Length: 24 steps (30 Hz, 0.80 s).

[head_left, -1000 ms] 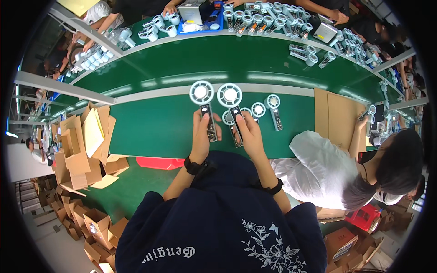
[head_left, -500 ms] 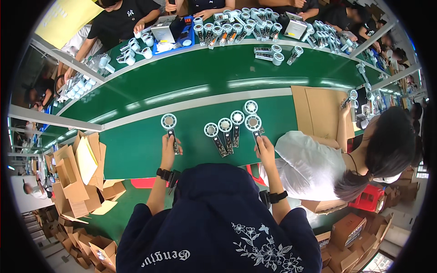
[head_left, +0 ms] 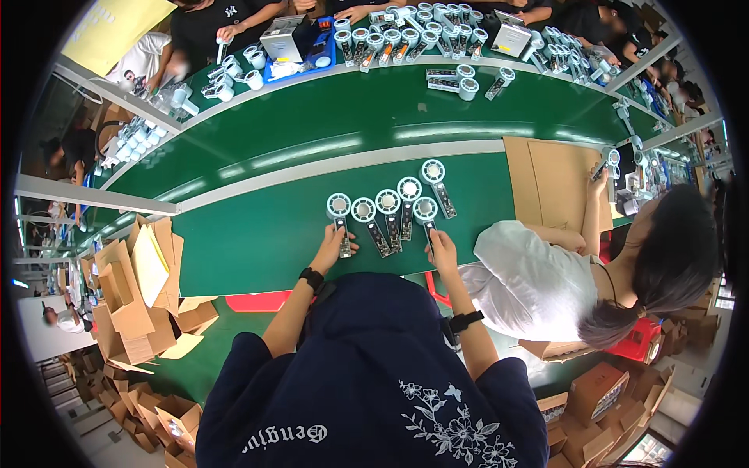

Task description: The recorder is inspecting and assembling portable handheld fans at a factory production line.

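My left hand (head_left: 334,248) is closed round the handle of a small light-blue handheld fan (head_left: 338,206), whose round slotted head points away from me. Another fan of the same kind (head_left: 425,209) is gripped by its handle in my right hand (head_left: 441,253). Between the two lie three more fans in a slanted row, a left one (head_left: 363,210), a middle one (head_left: 388,202) and a right one (head_left: 409,189). Their handles are uncovered, with dark circuit boards showing. Just beyond my right hand's fan rests one more fan (head_left: 433,171), tilted.
Flat cardboard (head_left: 538,175) covers the green table's right end, beside a seated person in white (head_left: 538,288). Open cartons (head_left: 129,292) are stacked at the left. Across the green belt (head_left: 312,125), other people work among many fans and a blue tray (head_left: 316,58).
My left hand has brought its fan rightward, close to the lying row. My right hand has shifted slightly left with its fan, showing more of the tilted fan beyond it.
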Tool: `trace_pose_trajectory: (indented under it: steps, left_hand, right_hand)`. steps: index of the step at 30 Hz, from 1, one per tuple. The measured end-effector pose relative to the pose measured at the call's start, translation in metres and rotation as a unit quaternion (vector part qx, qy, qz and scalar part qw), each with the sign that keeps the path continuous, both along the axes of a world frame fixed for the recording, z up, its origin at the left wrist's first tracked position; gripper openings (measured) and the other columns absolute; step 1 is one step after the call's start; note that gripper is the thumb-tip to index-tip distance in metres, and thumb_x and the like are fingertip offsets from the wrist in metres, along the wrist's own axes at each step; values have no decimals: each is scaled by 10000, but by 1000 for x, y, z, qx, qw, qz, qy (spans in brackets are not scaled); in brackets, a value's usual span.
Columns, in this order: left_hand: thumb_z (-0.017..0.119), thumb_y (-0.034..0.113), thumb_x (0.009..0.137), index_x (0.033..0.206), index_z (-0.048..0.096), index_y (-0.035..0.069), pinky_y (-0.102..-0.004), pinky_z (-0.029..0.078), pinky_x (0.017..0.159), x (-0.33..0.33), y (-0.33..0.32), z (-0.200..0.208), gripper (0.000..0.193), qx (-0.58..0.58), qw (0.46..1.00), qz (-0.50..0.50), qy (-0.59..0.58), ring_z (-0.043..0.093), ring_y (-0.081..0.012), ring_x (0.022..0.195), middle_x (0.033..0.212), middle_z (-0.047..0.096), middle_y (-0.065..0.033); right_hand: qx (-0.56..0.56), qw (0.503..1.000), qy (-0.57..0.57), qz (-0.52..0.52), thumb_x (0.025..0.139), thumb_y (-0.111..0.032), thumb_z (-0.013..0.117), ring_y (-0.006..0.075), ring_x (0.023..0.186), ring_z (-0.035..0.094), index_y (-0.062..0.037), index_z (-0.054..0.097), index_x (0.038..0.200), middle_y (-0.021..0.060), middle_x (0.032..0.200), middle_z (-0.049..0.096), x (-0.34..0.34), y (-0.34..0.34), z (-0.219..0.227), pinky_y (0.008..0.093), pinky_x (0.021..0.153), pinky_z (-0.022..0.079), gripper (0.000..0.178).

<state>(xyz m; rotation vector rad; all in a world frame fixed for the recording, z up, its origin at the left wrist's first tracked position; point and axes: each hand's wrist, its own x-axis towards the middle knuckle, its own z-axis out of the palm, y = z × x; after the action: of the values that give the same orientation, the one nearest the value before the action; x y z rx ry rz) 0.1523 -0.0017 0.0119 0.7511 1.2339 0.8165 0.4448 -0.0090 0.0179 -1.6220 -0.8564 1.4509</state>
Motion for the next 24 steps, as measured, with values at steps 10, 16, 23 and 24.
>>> trace_pose_trajectory:
  steps: [10, 16, 23, 24]
  left_hand:
    - [329, 303, 1005, 1196, 259, 45, -346, 549, 703, 7, 3, -8, 328, -29, 999, -15, -26, 643, -254, 808, 978, 542, -131]
    - [352, 336, 997, 1153, 308, 28, -329, 542, 710, 11, 7, -3, 348, -21, 997, -69, 37, 646, -224, 799, 971, 574, -139]
    - [378, 391, 982, 1040, 459, 2, -272, 527, 685, -17, 13, 8, 401, -79, 960, -236, 125, 655, -204, 753, 886, 635, -126]
    - [380, 398, 979, 1014, 487, 0, -261, 525, 675, -24, 14, 8, 414, -92, 944, -293, 120, 658, -205, 742, 866, 644, -122]
  right_hand:
    - [36, 999, 18, -12, 975, -374, 419, 80, 418, 451, -90, 525, 968, 29, 661, 562, -3, 26, -27, 217, 361, 309, 303]
    - [37, 993, -101, 47, 971, -356, 411, 103, 523, 548, -72, 535, 970, 51, 714, 599, 0, 32, -14, 220, 430, 408, 310]
    - [-63, 899, -287, 323, 937, -344, 451, 163, 518, 560, -24, 558, 998, 94, 713, 615, 32, 79, 45, 289, 500, 461, 343]
    - [-137, 905, -217, 339, 934, -343, 453, 155, 533, 563, -25, 568, 1003, 89, 716, 619, 33, 89, 63, 284, 508, 464, 345]
